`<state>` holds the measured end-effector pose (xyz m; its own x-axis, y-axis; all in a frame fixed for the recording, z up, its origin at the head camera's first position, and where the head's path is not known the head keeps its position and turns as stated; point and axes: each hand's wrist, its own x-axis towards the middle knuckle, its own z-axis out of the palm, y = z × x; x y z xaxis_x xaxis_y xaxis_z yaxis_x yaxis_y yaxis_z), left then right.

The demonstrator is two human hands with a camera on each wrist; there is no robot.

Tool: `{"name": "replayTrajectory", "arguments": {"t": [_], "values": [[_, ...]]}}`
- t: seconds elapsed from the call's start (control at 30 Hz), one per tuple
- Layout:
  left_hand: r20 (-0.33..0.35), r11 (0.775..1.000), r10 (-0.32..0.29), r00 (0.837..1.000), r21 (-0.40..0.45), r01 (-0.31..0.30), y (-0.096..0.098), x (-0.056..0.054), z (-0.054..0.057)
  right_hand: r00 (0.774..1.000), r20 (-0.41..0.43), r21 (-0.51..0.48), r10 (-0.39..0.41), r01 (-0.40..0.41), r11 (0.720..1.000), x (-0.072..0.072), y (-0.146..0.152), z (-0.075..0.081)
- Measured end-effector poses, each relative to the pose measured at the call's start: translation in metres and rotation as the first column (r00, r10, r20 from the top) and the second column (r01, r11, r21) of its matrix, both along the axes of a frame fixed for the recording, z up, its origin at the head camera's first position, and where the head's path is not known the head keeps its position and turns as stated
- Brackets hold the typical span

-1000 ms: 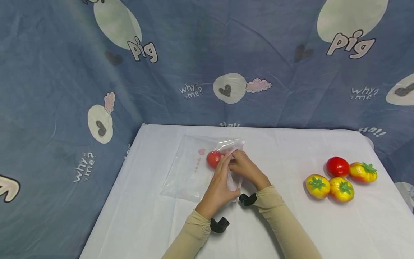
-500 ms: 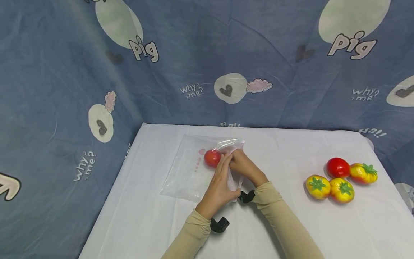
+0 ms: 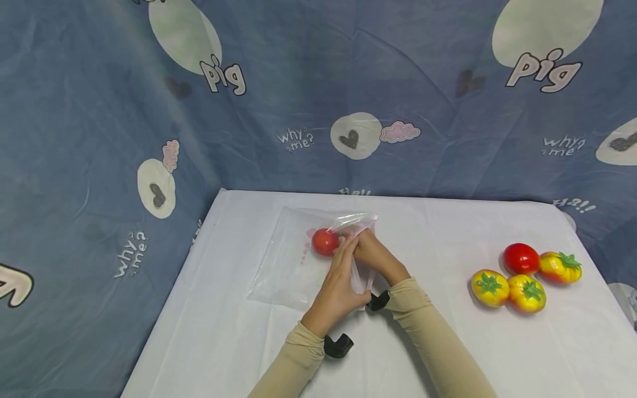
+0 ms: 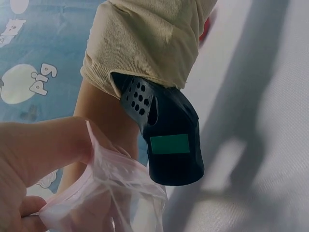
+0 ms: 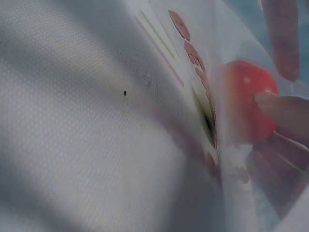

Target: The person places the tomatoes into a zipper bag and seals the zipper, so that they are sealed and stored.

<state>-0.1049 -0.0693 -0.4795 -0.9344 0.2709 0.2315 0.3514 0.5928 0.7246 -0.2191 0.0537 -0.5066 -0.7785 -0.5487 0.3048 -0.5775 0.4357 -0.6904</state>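
A clear zip bag (image 3: 283, 279) with pink print and a pinkish edge lies flat on the white cloth, its mouth facing right. My left hand (image 3: 332, 290) holds that mouth apart, fingers along the upper side and thumb near the lower rim. In the left wrist view, the bag's rim (image 4: 87, 180) stretches between its digits. Reaching through the mouth, my right hand (image 3: 376, 255) holds a red tomato (image 3: 325, 242) inside the bag. The right wrist view shows the thumb (image 5: 285, 113) on the tomato (image 5: 246, 99) and other fingers beneath, seen through plastic.
On the right side of the table (image 3: 199, 337) lie another red tomato (image 3: 520, 258) and several yellow-red ones with green tops, such as this yellow tomato (image 3: 490, 287). Blue printed fabric (image 3: 278, 83) hangs behind and to the left. Black wrist cameras (image 3: 338, 346) sit on both wrists.
My right hand has pushed slightly deeper into the bag, carrying the red tomato a little to the left. The left hand and the other tomatoes have stayed in place.
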Motion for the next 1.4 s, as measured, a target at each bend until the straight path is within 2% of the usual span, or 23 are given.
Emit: {"name": "replayTrajectory", "arguments": {"t": [0.27, 0.43, 0.7, 1.13, 1.4], "values": [[-0.003, 1.000, 0.002, 1.000, -0.007, -0.002, 0.001, 0.000, -0.001, 0.999, -0.035, 0.002, -0.002, 0.003, 1.000, 0.000, -0.001, 0.000], [-0.001, 1.000, 0.004, 1.000, -0.014, -0.004, 0.001, 0.000, -0.001, 1.000, -0.028, -0.002, -0.002, 0.002, 1.000, 0.000, -0.001, 0.000], [0.007, 1.000, 0.006, 1.000, -0.016, -0.005, 0.000, 0.000, -0.002, 0.999, 0.044, -0.002, -0.020, 0.020, 1.000, 0.003, 0.001, 0.001], [-0.004, 1.000, 0.006, 1.000, -0.017, -0.006, 0.000, -0.002, -0.005, 0.996, 0.075, -0.004, -0.054, 0.055, 0.998, 0.011, 0.013, 0.003], [-0.001, 0.999, 0.009, 1.000, -0.030, -0.009, 0.000, -0.003, -0.004, 0.986, 0.159, -0.066, -0.053, 0.064, 0.996, 0.020, 0.024, 0.003]]}}
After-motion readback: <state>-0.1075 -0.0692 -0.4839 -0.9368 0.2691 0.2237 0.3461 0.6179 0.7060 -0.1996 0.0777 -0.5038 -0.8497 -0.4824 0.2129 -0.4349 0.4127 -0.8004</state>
